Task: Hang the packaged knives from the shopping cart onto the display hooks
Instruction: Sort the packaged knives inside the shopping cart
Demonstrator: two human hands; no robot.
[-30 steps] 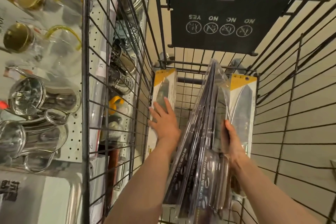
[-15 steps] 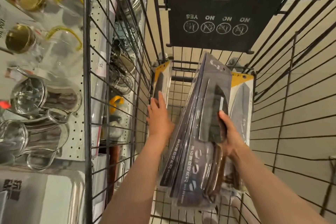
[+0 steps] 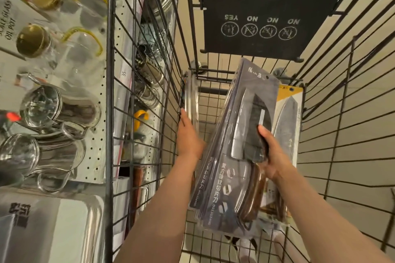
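Wire shopping cart beside pegboard shelving; right grip around dark knife packages, left grip spread flat.

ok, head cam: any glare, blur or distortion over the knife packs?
Head view: wide-angle lens bows the black wire shopping cart bars; soft sheen streaks the dark plastic-packaged knives gripped by the right hand, print still readable; left hand sharp; shiny steel jugs at left edge glare and smear.
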